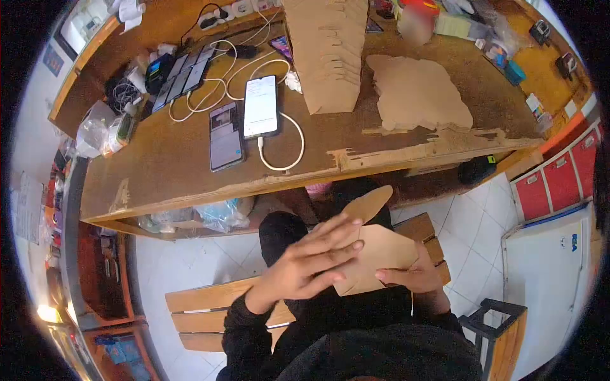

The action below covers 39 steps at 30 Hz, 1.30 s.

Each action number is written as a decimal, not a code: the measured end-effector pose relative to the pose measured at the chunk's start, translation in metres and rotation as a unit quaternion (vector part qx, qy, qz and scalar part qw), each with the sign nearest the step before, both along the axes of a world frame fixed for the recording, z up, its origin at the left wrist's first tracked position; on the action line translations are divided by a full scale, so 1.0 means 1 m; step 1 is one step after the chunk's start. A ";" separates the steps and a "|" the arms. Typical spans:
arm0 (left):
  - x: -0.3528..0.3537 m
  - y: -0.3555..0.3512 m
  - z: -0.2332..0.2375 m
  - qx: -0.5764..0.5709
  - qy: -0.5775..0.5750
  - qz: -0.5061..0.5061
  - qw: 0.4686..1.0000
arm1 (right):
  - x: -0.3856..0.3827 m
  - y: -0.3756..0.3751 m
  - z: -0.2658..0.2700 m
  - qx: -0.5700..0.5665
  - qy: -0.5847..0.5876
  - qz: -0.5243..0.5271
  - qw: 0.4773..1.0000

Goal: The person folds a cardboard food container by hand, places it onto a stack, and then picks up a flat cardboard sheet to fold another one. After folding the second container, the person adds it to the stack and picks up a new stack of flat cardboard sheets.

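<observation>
A brown cardboard food box, partly folded, is held above my lap. One rounded flap sticks up on its far side. My right hand grips the box's near right edge, thumb on top and the other fingers mostly hidden beneath. Over the left side lies my left hand, its fingers stretched out and thumb apart, touching or just above the cardboard. On the table beyond stand nested folded cardboard boxes in a tall stack. To their right lies a pile of flat cardboard blanks.
A white-screened phone with a charging cable lies beside a darker phone on the wooden table. Several more phones and cables are at the back left. A wooden bench is beneath me; a stool stands at right.
</observation>
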State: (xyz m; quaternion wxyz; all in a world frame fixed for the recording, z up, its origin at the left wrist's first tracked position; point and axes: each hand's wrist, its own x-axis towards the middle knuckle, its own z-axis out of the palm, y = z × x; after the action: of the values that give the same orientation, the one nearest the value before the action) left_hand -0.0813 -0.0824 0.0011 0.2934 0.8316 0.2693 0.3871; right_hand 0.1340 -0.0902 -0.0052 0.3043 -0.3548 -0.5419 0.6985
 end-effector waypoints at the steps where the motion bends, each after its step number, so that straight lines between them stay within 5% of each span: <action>1: 0.004 -0.002 0.000 0.006 0.010 0.020 1.000 | 0.001 0.001 -0.004 0.011 0.007 0.001 1.000; 3: 0.005 -0.007 -0.006 0.011 0.023 0.036 0.999 | 0.002 0.005 -0.006 0.020 0.015 0.000 1.000; 5: 0.005 -0.011 -0.021 -0.266 -0.266 0.002 0.927 | 0.001 0.010 -0.004 0.092 0.016 0.039 0.995; 6: 0.006 -0.008 -0.018 -0.285 -0.248 0.023 0.926 | 0.000 0.008 -0.001 0.091 0.016 0.036 0.995; 9: 0.015 -0.006 -0.028 -0.285 -0.279 0.048 0.916 | 0.002 0.005 0.005 0.032 -0.006 0.047 0.998; 11: 0.019 -0.006 -0.034 -0.253 -0.254 0.105 0.928 | 0.007 0.005 -0.007 0.137 -0.075 0.060 0.986; 13: 0.018 -0.001 -0.047 -0.195 -0.283 0.030 0.939 | 0.016 0.005 -0.024 0.225 -0.079 0.100 0.966; 15: 0.016 0.007 -0.049 -0.270 -0.310 -0.038 0.911 | 0.018 0.006 -0.025 0.311 -0.084 0.140 0.936; 17: 0.025 0.018 -0.050 -0.428 -0.419 -0.170 0.782 | 0.014 0.009 -0.014 0.341 -0.022 0.235 0.910; 21: 0.034 0.013 -0.042 -0.532 -0.412 -0.084 0.734 | 0.014 0.019 -0.024 0.353 0.028 0.244 0.903; 23: 0.036 0.012 -0.047 -0.486 -0.400 -0.130 0.766 | 0.018 0.017 -0.027 0.348 0.024 0.226 0.910; 26: 0.049 0.007 -0.053 -0.267 -0.345 -0.016 0.900 | 0.025 0.012 -0.030 0.341 0.013 0.198 0.919; 29: 0.051 0.003 -0.057 -0.221 -0.249 -0.019 0.943 | 0.029 0.001 -0.031 0.337 0.003 0.178 0.924; 30: 0.050 0.017 -0.056 -0.104 -0.207 -0.040 0.972 | 0.026 -0.006 -0.031 0.315 -0.035 0.125 0.940; 32: 0.047 0.025 -0.050 -0.076 -0.243 -0.014 0.967 | 0.025 -0.007 -0.025 0.291 -0.074 0.072 0.951; 34: 0.039 0.032 -0.036 -0.038 -0.221 0.036 0.974 | 0.024 0.004 -0.011 0.143 -0.139 0.218 0.955; 39: 0.040 0.034 -0.017 -0.140 -0.180 -0.041 0.973 | 0.031 0.012 -0.029 0.147 -0.041 0.242 0.958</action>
State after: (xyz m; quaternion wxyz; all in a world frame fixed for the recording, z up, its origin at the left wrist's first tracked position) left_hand -0.0410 -0.0483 -0.0158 0.4662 0.7094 0.2295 0.4762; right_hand 0.1652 -0.0782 -0.0342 0.1521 -0.1926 -0.7207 0.6483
